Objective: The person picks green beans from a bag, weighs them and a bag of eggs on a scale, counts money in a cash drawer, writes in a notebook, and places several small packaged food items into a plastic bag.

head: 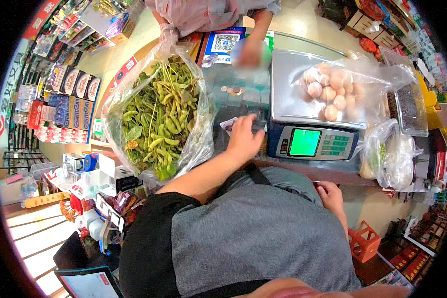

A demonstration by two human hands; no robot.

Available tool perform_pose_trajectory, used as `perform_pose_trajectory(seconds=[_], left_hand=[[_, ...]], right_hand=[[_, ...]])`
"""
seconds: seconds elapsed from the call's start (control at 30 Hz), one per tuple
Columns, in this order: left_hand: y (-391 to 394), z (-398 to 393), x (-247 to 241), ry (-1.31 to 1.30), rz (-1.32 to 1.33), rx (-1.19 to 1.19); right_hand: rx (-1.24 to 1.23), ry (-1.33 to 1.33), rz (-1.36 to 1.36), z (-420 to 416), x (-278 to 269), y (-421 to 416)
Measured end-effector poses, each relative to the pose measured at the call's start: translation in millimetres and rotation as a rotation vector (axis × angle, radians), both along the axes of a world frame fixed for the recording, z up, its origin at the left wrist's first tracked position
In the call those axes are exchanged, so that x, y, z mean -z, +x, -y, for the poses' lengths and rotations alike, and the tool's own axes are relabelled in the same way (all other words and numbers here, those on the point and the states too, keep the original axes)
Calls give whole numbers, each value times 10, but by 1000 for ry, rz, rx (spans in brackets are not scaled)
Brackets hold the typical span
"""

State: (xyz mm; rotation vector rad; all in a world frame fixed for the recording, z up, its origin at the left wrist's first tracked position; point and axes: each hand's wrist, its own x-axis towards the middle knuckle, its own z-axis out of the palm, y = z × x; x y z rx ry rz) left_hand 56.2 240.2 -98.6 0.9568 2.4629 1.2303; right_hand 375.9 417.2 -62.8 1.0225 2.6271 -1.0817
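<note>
Over the glass counter, my left hand (246,138) lies palm down beside a folded banknote (228,125), fingers spread; whether it touches the note is unclear. Several coins (233,90) lie farther up on the glass. To the left stands an open plastic bag of green soybean pods on stems (167,123). A bag of brown eggs (331,89) rests on the metal pan of a digital scale (283,85) with a lit green display. My right hand (329,194) hangs by the counter's near edge, fingers curled; what is in it cannot be told.
Across the counter a person's hand (250,52), partly blurred, reaches over a printed code sign (223,43). Right of the scale are a knotted plastic bag of produce (389,160) and a clear plastic container (411,108). A phone on a stand (110,212) and small boxes crowd the left. An orange plastic stool (364,241) stands lower right.
</note>
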Motion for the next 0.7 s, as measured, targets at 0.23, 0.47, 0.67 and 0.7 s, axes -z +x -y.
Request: perform_pose_trajectory(seconds=[0.23, 0.47, 0.67, 0.7], left_hand=[[193, 249, -53, -244, -211, -9], [-260, -169, -87, -208, -364, -118], [-798, -638, 328, -614, -208, -285], [-802, -670, 326, -702, -202, -238]], right_hand=[[-125, -40, 33, -147, -23, -91], [-136, -40, -26, -418, -50, -191], [-172, -51, 11, -584, -105, -165], [-157, -56, 6, -601, -92, -118]])
